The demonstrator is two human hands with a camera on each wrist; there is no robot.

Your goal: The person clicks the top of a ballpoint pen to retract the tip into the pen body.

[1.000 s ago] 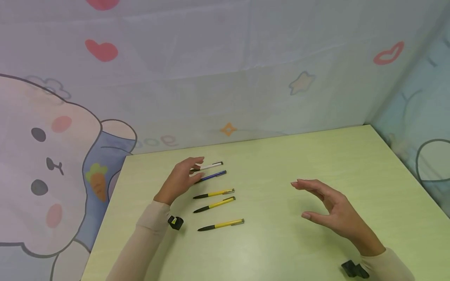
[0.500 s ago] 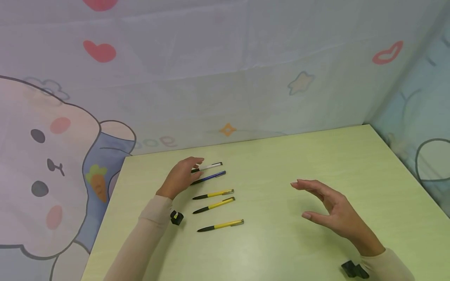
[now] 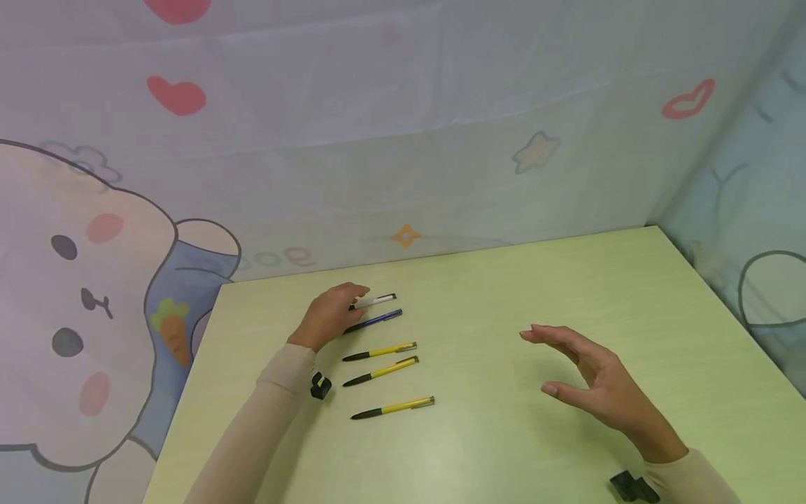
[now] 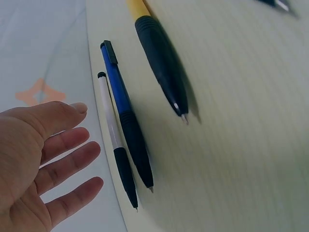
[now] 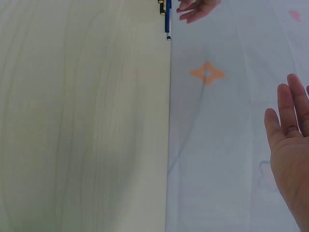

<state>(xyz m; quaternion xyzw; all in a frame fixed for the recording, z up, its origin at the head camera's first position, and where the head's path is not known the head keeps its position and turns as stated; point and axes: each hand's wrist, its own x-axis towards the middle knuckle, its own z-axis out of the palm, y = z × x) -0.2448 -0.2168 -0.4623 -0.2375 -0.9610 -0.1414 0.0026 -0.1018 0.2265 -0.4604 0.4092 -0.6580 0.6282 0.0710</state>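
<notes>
My left hand [image 3: 329, 315] hovers over the dark grip ends of a white pen [image 3: 378, 301] and a blue pen [image 3: 378, 320], covering part of the white one in the head view. In the left wrist view its thumb and loosely bent fingers [image 4: 70, 159] hold nothing, and both pens show whole beside them. Nearer the front lie a yellow pen [image 3: 384, 351], a second yellow pen [image 3: 385, 370] just below it, and a third yellow pen [image 3: 397, 407] set further apart. Off to the right, my right hand [image 3: 595, 381] is raised above the table with fingers extended and thumb apart, holding nothing.
The pale yellow-green table [image 3: 504, 301] meets a printed cloth backdrop [image 3: 352, 161] along its far edge. Another cloth [image 3: 762, 210] hangs at the right side. Black camera mounts sit at both wrists.
My left hand has shifted slightly to the right over the pen ends. The head view has tilted a little; the pens and my right hand keep their places.
</notes>
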